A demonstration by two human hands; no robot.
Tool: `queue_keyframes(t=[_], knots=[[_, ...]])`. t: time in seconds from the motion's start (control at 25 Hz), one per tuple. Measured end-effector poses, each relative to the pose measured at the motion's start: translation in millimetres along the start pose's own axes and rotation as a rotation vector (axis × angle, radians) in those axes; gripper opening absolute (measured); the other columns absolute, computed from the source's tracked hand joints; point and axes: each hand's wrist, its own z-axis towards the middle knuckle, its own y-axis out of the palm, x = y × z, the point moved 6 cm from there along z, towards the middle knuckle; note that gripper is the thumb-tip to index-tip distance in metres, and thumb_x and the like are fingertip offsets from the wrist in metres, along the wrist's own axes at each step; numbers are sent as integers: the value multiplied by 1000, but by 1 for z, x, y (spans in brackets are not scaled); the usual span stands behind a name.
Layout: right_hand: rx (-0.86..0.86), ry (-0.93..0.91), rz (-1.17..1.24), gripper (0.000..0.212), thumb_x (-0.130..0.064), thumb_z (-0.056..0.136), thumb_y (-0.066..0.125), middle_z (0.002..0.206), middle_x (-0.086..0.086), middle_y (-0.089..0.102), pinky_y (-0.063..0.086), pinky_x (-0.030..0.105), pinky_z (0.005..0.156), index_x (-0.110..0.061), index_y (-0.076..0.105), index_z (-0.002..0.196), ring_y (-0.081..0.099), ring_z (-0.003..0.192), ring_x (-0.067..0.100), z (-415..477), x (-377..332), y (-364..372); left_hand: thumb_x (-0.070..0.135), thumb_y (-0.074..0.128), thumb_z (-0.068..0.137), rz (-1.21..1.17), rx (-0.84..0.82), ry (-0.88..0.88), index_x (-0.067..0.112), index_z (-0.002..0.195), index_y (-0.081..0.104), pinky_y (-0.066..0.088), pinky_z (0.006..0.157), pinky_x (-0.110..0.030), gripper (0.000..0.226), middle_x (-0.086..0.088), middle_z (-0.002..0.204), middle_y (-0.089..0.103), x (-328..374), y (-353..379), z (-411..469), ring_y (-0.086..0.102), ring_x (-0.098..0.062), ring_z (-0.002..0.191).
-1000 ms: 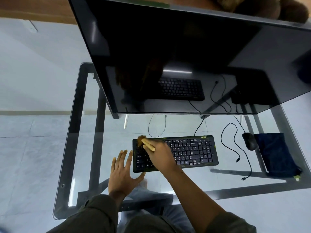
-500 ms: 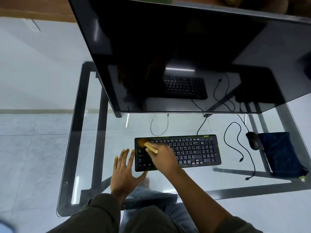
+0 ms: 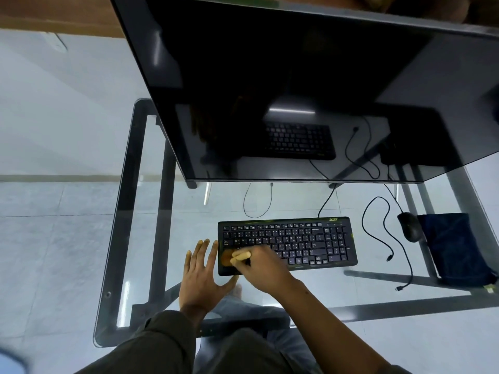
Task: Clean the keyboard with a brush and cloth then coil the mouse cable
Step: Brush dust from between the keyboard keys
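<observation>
Keyboard [image 3: 287, 244] w/ brush [image 3: 237, 257] gripped in right hand [image 3: 266, 268], bristles on keys.

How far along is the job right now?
Nothing looks finished. In hand: right hand sweeps the brush over the keyboard's left end, left hand flat beside it. Left: cloth lies unused by the mouse; cable uncoiled.

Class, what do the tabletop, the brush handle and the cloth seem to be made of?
Tabletop: clear glass; the floor shows through it.
Brush handle: pale, probably wood or plastic; too blurred to tell.
Cloth: dark blue soft fabric, matte and creased.
</observation>
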Motion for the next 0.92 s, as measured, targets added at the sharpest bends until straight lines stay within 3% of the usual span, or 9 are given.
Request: queue_keyframes(t=[0.12, 0.28, 0.32, 0.4, 0.48, 0.56, 0.68, 0.8, 0.92], knots=[[-81, -4, -29, 25, -34, 93, 62, 109, -5, 75, 55, 22, 77, -24, 73, 113, 68, 89, 8, -2, -2, -1, 89, 38, 76, 5, -7, -6, 24, 156, 21, 11, 122, -47, 104, -7, 162, 26, -1, 1, 0, 18, -26, 151], [19, 106, -179, 17, -32, 90, 59, 68, -8, 66, 44, 19, 53, -23, 71, 82, 57, 58, 5, -10, 17, -23, 86, 40, 78, -8, 4, 10, 23, 155, 22, 16, 122, -49, 101, -8, 161, 27, 2, -1, -1, 18, -26, 151], [68, 127, -202, 16, -31, 90, 60, 67, -9, 65, 41, 17, 52, -23, 73, 84, 55, 57, 4, -12, 22, -30, 86, 40, 78, -13, 6, 13, 22, 155, 22, 17, 122, -50, 101, -9, 161, 28, 2, -2, 0, 18, -26, 151], [80, 59, -85, 17, -30, 91, 62, 84, -6, 76, 54, 23, 64, -23, 77, 96, 67, 70, 9, -13, 25, -31, 85, 41, 78, -18, 11, 14, 22, 155, 22, 17, 121, -50, 101, -9, 161, 28, 1, -5, 2, 18, -26, 151], [-54, -33, 31, 20, -33, 91, 64, 103, -10, 77, 57, 21, 81, -27, 76, 106, 71, 89, 3, -18, 17, -16, 86, 41, 78, -19, 24, 8, 22, 155, 22, 18, 121, -50, 102, -9, 161, 29, -2, -4, -1, 19, -27, 151], [-61, -4, 5, 22, -32, 90, 65, 101, -14, 77, 54, 13, 76, -30, 75, 109, 70, 84, -2, -20, 21, -10, 85, 43, 77, -25, 30, -2, 22, 154, 24, 18, 121, -50, 101, -9, 160, 30, -5, -4, -5, 20, -27, 151], [169, 177, -104, 15, -28, 87, 64, 71, -12, 71, 47, 12, 55, -29, 77, 95, 60, 56, 0, -32, 53, -44, 85, 44, 77, -34, 22, 39, 22, 154, 24, 17, 122, -50, 101, -9, 161, 29, 8, -2, 0, 19, -26, 151], [151, 157, -3, 17, -27, 86, 67, 88, -14, 77, 57, 19, 67, -29, 78, 100, 69, 69, 0, -36, 68, -52, 86, 43, 77, -31, 16, 31, 23, 155, 22, 15, 122, -50, 102, -9, 161, 28, 8, -3, 2, 18, -27, 151], [183, 166, -7, 19, -26, 88, 67, 91, -12, 78, 57, 21, 63, -29, 78, 103, 67, 63, 3, -37, 71, -56, 86, 43, 77, -19, 15, 15, 22, 155, 22, 15, 122, -50, 103, -9, 161, 27, 0, -2, -2, 17, -27, 151]])
